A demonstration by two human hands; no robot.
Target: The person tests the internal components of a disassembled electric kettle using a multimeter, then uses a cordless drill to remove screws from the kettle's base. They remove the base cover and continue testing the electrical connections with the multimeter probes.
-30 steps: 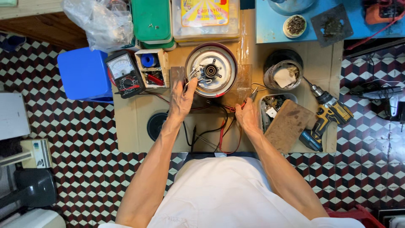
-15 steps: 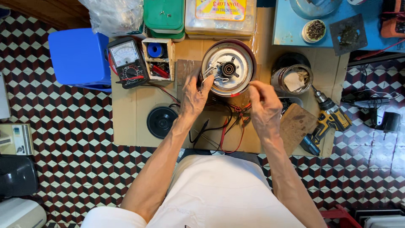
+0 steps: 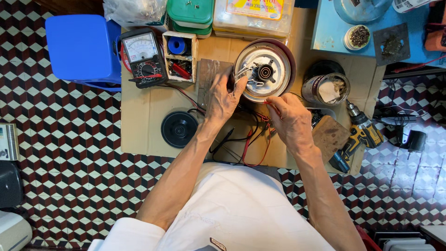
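Blue stool (image 3: 82, 46); green box lid (image 3: 190, 11); tan worktop (image 3: 144, 121); black disc (image 3: 179, 129); yellow-black drill (image 3: 360, 135); floor (image 3: 60, 153) of red, black, white cubes.

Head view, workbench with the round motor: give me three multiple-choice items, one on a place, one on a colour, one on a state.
1. Where does the analog meter lie?
A. right of the cordless drill
B. left of the small parts box
C. on the floor tiles

2. What colour is the stool beside the table?
A. blue
B. yellow
C. white

3. How is the left hand placed?
A. flat on the black disc
B. gripping the drill
C. fingertips at the round motor housing

Key: 1 B, the meter sits just left of the parts box. 2 A, its seat is plainly blue. 3 C, the fingers reach the wires on the round motor housing; the black disc and cordless drill lie untouched.
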